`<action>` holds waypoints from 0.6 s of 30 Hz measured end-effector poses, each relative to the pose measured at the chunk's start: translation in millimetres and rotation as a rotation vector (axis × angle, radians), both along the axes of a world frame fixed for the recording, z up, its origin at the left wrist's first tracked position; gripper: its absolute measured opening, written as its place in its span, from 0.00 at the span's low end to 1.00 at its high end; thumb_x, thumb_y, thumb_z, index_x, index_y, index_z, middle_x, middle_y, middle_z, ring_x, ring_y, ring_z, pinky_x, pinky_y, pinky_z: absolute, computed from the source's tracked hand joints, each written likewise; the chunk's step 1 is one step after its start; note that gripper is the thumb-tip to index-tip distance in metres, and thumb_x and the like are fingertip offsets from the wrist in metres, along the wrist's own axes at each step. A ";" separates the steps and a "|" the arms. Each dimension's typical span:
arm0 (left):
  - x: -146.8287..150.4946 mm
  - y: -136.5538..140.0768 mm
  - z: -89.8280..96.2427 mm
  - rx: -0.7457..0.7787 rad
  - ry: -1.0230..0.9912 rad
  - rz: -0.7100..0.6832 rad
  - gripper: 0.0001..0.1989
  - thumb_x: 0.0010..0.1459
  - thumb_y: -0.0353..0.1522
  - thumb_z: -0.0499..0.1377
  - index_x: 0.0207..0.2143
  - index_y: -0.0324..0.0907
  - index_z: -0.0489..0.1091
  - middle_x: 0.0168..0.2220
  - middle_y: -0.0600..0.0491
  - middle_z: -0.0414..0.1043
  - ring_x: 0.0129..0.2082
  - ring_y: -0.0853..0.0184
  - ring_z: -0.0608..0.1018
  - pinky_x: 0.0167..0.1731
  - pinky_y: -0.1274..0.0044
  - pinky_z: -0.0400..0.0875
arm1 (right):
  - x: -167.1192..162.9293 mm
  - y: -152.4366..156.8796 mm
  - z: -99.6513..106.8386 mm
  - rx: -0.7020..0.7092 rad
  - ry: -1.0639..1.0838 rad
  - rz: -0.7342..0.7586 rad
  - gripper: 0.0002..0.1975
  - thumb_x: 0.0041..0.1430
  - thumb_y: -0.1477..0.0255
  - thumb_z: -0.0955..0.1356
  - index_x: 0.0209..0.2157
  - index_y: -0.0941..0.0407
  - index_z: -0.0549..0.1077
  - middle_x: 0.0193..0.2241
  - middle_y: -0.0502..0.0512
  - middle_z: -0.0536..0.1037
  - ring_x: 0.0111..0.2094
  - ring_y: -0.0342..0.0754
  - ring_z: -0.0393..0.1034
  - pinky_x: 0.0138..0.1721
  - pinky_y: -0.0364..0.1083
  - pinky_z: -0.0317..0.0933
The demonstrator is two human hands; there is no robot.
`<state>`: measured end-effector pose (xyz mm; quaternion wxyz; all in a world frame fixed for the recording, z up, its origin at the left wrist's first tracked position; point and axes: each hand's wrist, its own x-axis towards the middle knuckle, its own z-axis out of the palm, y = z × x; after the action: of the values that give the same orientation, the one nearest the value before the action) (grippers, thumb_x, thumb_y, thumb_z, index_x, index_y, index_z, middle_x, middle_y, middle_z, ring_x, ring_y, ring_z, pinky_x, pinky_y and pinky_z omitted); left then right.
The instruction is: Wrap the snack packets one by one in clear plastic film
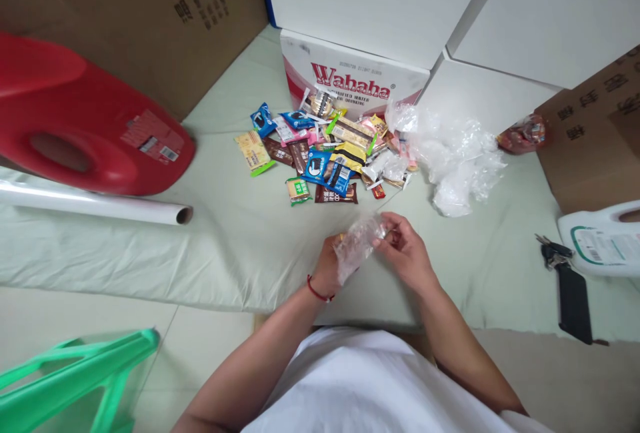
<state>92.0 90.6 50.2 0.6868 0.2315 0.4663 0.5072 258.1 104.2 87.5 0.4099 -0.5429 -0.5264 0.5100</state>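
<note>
Between my hands, over the front part of the cloth-covered table, is a clear plastic bag (357, 246). My left hand (329, 263), with a red cord at the wrist, is closed on the bag's left side, and the plastic covers most of its fingers. Pinched at the bag's upper right edge are the fingers of my right hand (406, 249). What lies inside the bag, if anything, is too blurred to tell. Just beyond my hands is a pile of small wrapped snacks (327, 169) in blue, yellow, brown and green. Right of the pile sits a heap of clear plastic bags (457, 156).
A Wahaha carton (350, 76) stands behind the snacks. At left are a red jug (100, 126) and a white roll (95, 203). Keys (555, 251), a black case (574, 303) and a white bottle (607, 239) lie at right. A green stool (75, 379) stands on the floor.
</note>
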 end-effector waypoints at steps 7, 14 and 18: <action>-7.6 8.7 1.7 0.021 -0.038 0.036 0.28 0.38 0.42 0.75 0.17 0.42 0.56 0.15 0.62 0.58 0.16 0.78 0.59 0.19 0.82 0.52 | 5.8 3.3 -4.4 -0.173 0.104 -0.033 0.20 0.51 0.53 0.78 0.33 0.55 0.78 0.22 0.45 0.66 0.23 0.40 0.53 0.25 0.41 0.48; -15.3 9.1 4.3 -0.041 -0.152 -0.017 0.20 0.39 0.37 0.73 0.21 0.43 0.62 0.18 0.61 0.65 0.13 0.79 0.57 0.13 0.81 0.47 | 13.4 -0.3 -1.9 -0.149 0.098 -0.137 0.18 0.50 0.55 0.78 0.31 0.55 0.78 0.20 0.44 0.64 0.22 0.39 0.51 0.25 0.42 0.45; -15.8 9.8 3.6 -0.057 -0.155 -0.005 0.22 0.40 0.37 0.73 0.20 0.44 0.60 0.16 0.62 0.59 0.13 0.78 0.57 0.13 0.81 0.48 | 12.9 -9.0 -1.3 -0.038 -0.013 -0.147 0.15 0.53 0.57 0.77 0.31 0.55 0.79 0.20 0.44 0.63 0.24 0.41 0.53 0.26 0.43 0.48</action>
<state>76.2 100.4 53.8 0.7284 0.1729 0.4254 0.5085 270.9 95.1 86.2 0.4323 -0.5912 -0.4779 0.4850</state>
